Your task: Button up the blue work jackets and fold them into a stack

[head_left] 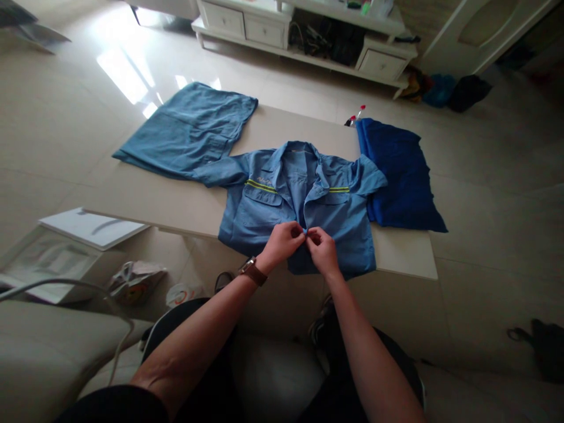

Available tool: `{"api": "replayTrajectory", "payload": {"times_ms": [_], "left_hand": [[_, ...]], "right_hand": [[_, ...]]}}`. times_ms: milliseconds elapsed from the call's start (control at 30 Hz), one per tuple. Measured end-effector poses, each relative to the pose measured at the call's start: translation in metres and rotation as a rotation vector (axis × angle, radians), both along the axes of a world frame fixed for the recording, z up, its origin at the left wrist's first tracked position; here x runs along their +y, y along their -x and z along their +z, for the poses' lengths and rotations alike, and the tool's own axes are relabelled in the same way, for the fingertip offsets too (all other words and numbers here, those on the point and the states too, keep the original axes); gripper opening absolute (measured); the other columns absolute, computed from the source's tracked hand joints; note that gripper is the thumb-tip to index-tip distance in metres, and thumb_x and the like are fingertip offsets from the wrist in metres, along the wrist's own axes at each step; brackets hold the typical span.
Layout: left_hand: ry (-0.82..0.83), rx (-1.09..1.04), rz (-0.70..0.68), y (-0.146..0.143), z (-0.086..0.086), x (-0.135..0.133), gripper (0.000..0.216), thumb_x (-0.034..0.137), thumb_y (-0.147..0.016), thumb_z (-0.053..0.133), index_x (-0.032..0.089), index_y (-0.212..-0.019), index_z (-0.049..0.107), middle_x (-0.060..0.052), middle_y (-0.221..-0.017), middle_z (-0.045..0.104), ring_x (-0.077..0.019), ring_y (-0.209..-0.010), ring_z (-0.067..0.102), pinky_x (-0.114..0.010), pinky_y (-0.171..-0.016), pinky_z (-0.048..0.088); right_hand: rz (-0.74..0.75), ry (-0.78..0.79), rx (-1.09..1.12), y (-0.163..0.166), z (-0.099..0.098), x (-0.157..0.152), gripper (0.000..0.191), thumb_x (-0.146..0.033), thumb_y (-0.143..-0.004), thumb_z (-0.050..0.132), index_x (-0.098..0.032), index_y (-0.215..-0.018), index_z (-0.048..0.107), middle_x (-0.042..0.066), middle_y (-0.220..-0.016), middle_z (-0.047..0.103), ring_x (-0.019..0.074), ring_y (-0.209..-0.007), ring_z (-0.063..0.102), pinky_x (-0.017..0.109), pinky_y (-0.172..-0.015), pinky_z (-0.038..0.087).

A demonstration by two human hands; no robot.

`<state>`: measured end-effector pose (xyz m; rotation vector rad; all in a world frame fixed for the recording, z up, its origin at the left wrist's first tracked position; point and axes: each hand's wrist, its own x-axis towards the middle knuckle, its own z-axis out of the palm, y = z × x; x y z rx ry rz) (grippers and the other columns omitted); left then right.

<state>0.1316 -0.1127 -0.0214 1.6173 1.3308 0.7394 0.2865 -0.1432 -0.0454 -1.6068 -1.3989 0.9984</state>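
A blue work shirt [259, 211] with yellow stripes across the chest lies face up on the low table, its collar pointing away from me and its upper front parted. My left hand [285, 239], below a wristwatch, pinches the front edge of the shirt near its middle. Right beside it, my right hand [322, 249] pinches the opposite front edge, and the fingertips of both hands nearly meet. Any button between the fingers is too small to make out. The shirt's lower hem hangs at the table's near edge.
Folded greyish-blue cloth [189, 129] lies on the table's [291, 122] left, dark blue cloth [399, 176] on its right. Red-capped bottles [361, 110] show behind. A white cabinet [264, 29] stands beyond. A white box [66, 252] and bag [136, 281] sit at lower left.
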Motion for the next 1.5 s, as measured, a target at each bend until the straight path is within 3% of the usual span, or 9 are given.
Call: {"api": "replayTrajectory", "payload": {"times_ms": [233,500,633,833,1033,1167,1333,1433,1500], "left_hand": [[0.111,-0.161,0.008,-0.002,-0.007,0.002,0.012,0.026,-0.083,0.069,0.015,-0.080,0.072,-0.004,-0.074,0.074,-0.0144,-0.069,0.067,-0.024,-0.065,0.049],[0.129,-0.240,0.122,-0.005,-0.019,0.001,0.017,0.006,-0.069,0.063,0.014,-0.083,0.068,0.000,-0.073,0.069,-0.0121,-0.068,0.064,-0.022,-0.063,0.048],[0.142,-0.259,0.092,-0.005,-0.017,0.003,0.019,0.005,-0.066,0.063,0.014,-0.083,0.068,0.001,-0.071,0.067,-0.0109,-0.065,0.061,-0.020,-0.060,0.045],[0.065,-0.168,-0.032,0.000,-0.008,0.004,0.026,0.002,-0.064,0.059,0.014,-0.085,0.070,0.001,-0.071,0.066,-0.0096,-0.064,0.056,-0.019,-0.058,0.041],[0.113,-0.207,-0.070,0.001,-0.015,-0.001,0.037,0.005,-0.064,0.063,0.018,-0.100,0.064,0.004,-0.073,0.065,-0.0079,-0.059,0.052,-0.018,-0.055,0.038],[0.199,-0.244,-0.014,-0.002,-0.021,-0.003,0.038,0.010,-0.066,0.066,0.019,-0.103,0.060,0.006,-0.069,0.061,-0.0065,-0.054,0.048,-0.017,-0.051,0.033],[0.217,-0.331,-0.052,-0.002,-0.022,-0.002,0.042,0.008,-0.066,0.063,0.021,-0.105,0.055,0.009,-0.069,0.055,-0.0058,-0.053,0.044,-0.017,-0.050,0.029],[0.141,-0.271,-0.075,0.000,-0.017,-0.004,0.041,0.009,-0.067,0.064,0.021,-0.106,0.056,0.008,-0.070,0.055,-0.0072,-0.056,0.047,-0.018,-0.052,0.031],[0.068,-0.106,-0.062,0.000,-0.013,-0.005,0.034,0.011,-0.071,0.065,0.021,-0.102,0.059,0.006,-0.071,0.059,-0.0097,-0.060,0.051,-0.020,-0.056,0.035]], "right_hand": [[0.040,-0.022,-0.052,0.000,0.010,-0.001,0.014,-0.037,-0.086,0.059,-0.024,-0.086,0.063,0.000,-0.073,0.068,0.0187,-0.068,0.063,0.028,-0.066,0.047],[0.100,-0.160,-0.293,0.001,0.020,-0.001,0.012,-0.029,-0.090,0.051,-0.024,-0.081,0.057,0.004,-0.083,0.063,0.0203,-0.078,0.059,0.032,-0.076,0.044],[0.077,-0.132,-0.202,-0.004,0.017,0.003,0.013,-0.032,-0.088,0.053,-0.023,-0.079,0.055,0.004,-0.084,0.060,0.0206,-0.081,0.058,0.033,-0.077,0.045],[-0.024,0.066,-0.003,-0.008,0.006,0.007,0.015,-0.038,-0.080,0.059,-0.023,-0.078,0.055,0.000,-0.073,0.059,0.0188,-0.071,0.055,0.032,-0.071,0.046],[-0.063,-0.069,-0.134,-0.007,0.011,0.005,0.010,-0.032,-0.080,0.057,-0.023,-0.084,0.058,0.003,-0.081,0.064,0.0201,-0.076,0.059,0.033,-0.076,0.048],[-0.018,-0.024,-0.076,-0.008,0.009,0.005,0.013,-0.034,-0.082,0.056,-0.023,-0.083,0.061,0.003,-0.080,0.067,0.0204,-0.075,0.061,0.033,-0.075,0.050],[0.020,0.024,-0.025,-0.010,0.007,0.006,0.017,-0.037,-0.083,0.058,-0.022,-0.084,0.063,0.003,-0.079,0.068,0.0206,-0.075,0.062,0.033,-0.075,0.050],[0.054,-0.049,-0.097,-0.010,0.006,0.006,0.011,-0.032,-0.085,0.056,-0.022,-0.084,0.062,0.004,-0.084,0.066,0.0213,-0.082,0.062,0.034,-0.080,0.051],[0.063,-0.095,-0.170,-0.010,0.003,0.005,0.007,-0.028,-0.083,0.057,-0.023,-0.086,0.062,0.006,-0.091,0.064,0.0233,-0.092,0.062,0.037,-0.086,0.052]]}}
